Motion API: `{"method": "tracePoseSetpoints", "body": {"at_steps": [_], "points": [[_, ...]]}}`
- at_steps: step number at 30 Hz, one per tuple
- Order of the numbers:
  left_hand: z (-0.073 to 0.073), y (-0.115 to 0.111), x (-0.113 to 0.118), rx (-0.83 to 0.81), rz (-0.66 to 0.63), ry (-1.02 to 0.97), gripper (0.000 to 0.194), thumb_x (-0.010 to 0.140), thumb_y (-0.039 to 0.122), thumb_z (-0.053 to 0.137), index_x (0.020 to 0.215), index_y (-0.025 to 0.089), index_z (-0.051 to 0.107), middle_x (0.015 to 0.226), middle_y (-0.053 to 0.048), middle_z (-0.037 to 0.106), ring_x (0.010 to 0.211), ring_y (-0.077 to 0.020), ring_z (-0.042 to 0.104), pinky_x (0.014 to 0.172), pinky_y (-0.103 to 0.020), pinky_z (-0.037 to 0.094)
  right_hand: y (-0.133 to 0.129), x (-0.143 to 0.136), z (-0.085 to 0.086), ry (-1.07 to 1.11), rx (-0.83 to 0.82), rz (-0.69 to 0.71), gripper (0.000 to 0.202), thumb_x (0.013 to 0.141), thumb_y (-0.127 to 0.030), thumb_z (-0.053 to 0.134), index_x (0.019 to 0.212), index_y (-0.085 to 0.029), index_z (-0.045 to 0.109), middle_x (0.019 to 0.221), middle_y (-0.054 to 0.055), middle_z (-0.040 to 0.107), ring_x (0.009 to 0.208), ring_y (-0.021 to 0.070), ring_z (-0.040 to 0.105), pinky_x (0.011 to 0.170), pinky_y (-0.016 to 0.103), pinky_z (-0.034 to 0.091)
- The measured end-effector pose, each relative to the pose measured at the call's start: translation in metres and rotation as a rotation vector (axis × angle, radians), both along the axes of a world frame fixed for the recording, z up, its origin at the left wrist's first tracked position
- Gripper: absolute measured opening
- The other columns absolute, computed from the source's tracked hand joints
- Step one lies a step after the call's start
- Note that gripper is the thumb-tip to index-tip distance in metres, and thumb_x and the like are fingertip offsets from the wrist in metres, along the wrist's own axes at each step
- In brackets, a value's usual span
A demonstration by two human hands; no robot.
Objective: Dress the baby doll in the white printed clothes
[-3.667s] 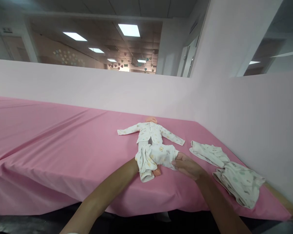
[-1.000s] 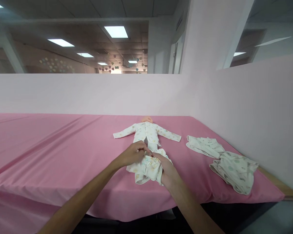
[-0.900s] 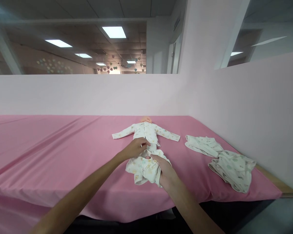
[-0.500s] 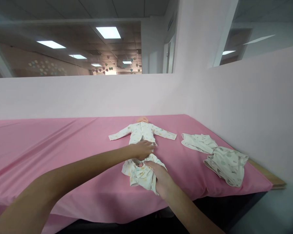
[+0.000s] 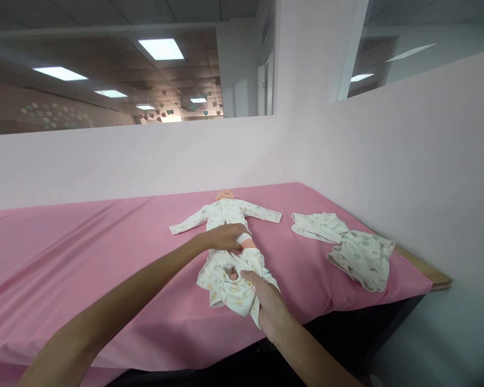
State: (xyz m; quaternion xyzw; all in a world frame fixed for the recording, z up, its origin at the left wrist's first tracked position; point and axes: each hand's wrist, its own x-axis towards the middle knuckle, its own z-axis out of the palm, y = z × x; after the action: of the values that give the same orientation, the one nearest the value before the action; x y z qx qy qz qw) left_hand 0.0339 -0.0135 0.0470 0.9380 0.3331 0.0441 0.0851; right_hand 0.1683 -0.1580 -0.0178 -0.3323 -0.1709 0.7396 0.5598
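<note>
White pants (image 5: 221, 290) lie bunched near the table's (image 5: 84, 242) front edge, pinched by the right hand (image 5: 270, 309), while the left hand (image 5: 226, 236) curls against the doll's leg (image 5: 249, 244) (whether clasping, I cannot tell); shifting cloth along it seems underway, next needing a steady leg.

- The left hand (image 5: 228, 236) has left the pants (image 5: 237, 296) and now clasps the doll's leg (image 5: 248, 244).
- A bare strip of that leg now shows above the pants.
- The right hand (image 5: 268, 303) has gone from a stretched-out pant leg to the bunched cloth, its thumb by a round opening.
</note>
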Motion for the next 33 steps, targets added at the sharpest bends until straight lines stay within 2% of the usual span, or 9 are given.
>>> {"method": "tracePoseSetpoints", "body": {"at_steps": [5,8,13,19,23,26,28,31,33], "points": [[0.010,0.002,-0.004,-0.169,0.075,-0.084,0.043,0.079,0.036,0.062,0.121,0.025,0.059,0.122,-0.003,0.062,0.110,-0.0254,0.057,0.090,-0.032,0.045,-0.001,0.007,-0.007,0.083,-0.017,0.023,0.049,0.067,-0.016,0.075,0.114,-0.013,0.061,0.094,0.012,0.075,0.087,0.0283,0.072,0.076,0.040,0.059],[0.011,0.001,-0.006,-0.232,0.027,-0.066,0.049,0.078,0.034,0.064,0.125,0.027,0.057,0.129,-0.002,0.059,0.117,-0.0252,0.054,0.094,-0.031,0.043,0.003,0.013,-0.006,0.162,-0.023,-0.009,0.049,0.071,-0.014,0.073,0.118,-0.015,0.060,0.102,0.012,0.074,0.091,0.0265,0.072,0.080,0.038,0.059],[0.004,-0.001,-0.009,-0.241,-0.023,-0.041,0.063,0.075,0.035,0.067,0.134,0.026,0.048,0.140,-0.004,0.051,0.127,-0.0263,0.047,0.099,-0.033,0.041,0.018,0.023,-0.004,0.199,-0.078,-0.044,0.046,0.075,-0.012,0.069,0.120,-0.013,0.060,0.102,0.012,0.074,0.092,0.0255,0.072,0.083,0.038,0.058],[0.005,-0.001,-0.014,-0.282,-0.051,-0.031,0.054,0.075,0.035,0.067,0.126,0.027,0.053,0.139,-0.003,0.051,0.123,-0.0254,0.050,0.097,-0.032,0.043,0.032,0.036,-0.012,0.132,-0.147,-0.015,0.040,0.075,-0.016,0.068,0.114,-0.012,0.062,0.095,0.010,0.075,0.088,0.0242,0.072,0.082,0.037,0.058],[0.007,-0.008,-0.009,-0.200,-0.069,-0.019,0.025,0.074,0.031,0.063,0.097,0.021,0.061,0.114,-0.004,0.061,0.100,-0.0240,0.059,0.079,-0.031,0.047,0.028,0.035,-0.005,0.123,-0.075,-0.013,0.030,0.077,-0.022,0.065,0.107,-0.016,0.064,0.091,0.009,0.075,0.086,0.0252,0.072,0.076,0.038,0.058],[0.005,-0.014,-0.004,-0.150,-0.075,0.011,0.010,0.072,0.026,0.062,0.080,0.020,0.059,0.102,-0.003,0.063,0.090,-0.0232,0.061,0.071,-0.030,0.046,0.020,0.030,0.002,0.134,-0.024,-0.004,0.023,0.075,-0.023,0.066,0.098,-0.018,0.065,0.089,0.008,0.075,0.085,0.0258,0.072,0.072,0.038,0.058],[0.001,-0.015,-0.002,-0.095,-0.077,0.007,0.012,0.074,0.021,0.059,0.086,0.020,0.060,0.111,-0.004,0.063,0.100,-0.0244,0.060,0.077,-0.032,0.048,0.018,0.026,0.005,0.146,-0.006,-0.015,0.022,0.074,-0.022,0.069,0.096,-0.019,0.065,0.090,0.007,0.074,0.085,0.0248,0.071,0.072,0.037,0.058],[-0.010,-0.014,0.000,0.037,-0.116,0.011,0.026,0.078,0.010,0.051,0.100,0.019,0.061,0.130,-0.007,0.057,0.121,-0.0259,0.052,0.095,-0.037,0.044,0.020,0.021,0.007,0.126,-0.008,-0.011,0.030,0.074,-0.025,0.073,0.102,-0.021,0.064,0.091,0.006,0.074,0.085,0.0236,0.071,0.072,0.035,0.057],[-0.016,-0.013,0.001,0.089,-0.132,0.014,0.037,0.077,0.003,0.047,0.108,0.017,0.061,0.136,-0.010,0.053,0.126,-0.0260,0.049,0.102,-0.040,0.041,0.024,0.017,0.010,0.098,0.011,0.021,0.037,0.073,-0.027,0.074,0.108,-0.021,0.063,0.092,0.006,0.074,0.085,0.0235,0.071,0.071,0.035,0.057]]}}
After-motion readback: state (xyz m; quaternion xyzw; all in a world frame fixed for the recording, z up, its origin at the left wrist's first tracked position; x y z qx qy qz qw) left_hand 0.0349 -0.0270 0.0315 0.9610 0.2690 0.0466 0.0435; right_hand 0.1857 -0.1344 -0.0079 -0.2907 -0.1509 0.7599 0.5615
